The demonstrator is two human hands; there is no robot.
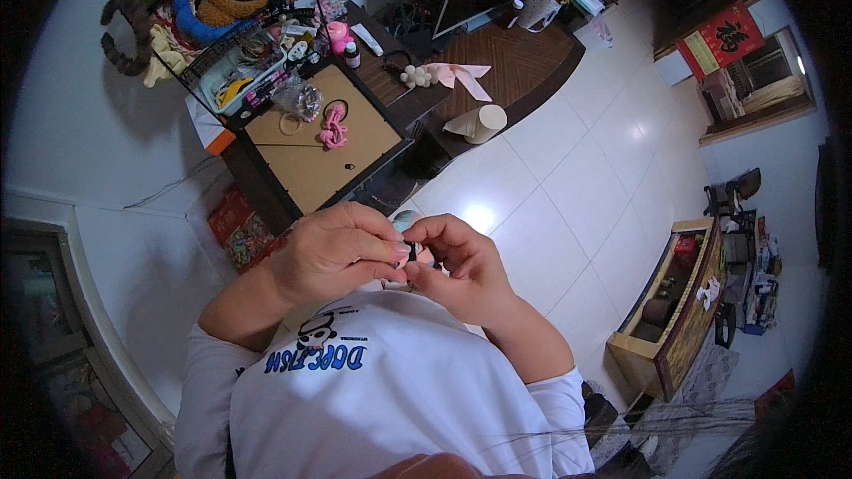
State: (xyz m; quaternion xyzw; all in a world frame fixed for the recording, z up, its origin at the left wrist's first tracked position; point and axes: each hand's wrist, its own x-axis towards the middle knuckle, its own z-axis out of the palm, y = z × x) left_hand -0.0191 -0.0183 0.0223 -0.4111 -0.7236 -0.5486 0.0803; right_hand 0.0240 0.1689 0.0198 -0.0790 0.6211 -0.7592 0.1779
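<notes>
Head view, hands [337, 253] [466, 268] on black item [411, 252], tray [212, 94] holding yellow item [234, 90]

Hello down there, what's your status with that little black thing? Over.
Left hand, right hand: fingertips closed around small black item. Item partly hidden by fingers. Pink knotted piece on brown board, clear of both hands.

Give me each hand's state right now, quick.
Left hand: closed, pinching a small dark item.
Right hand: closed at the same item, which is mostly hidden.
</notes>
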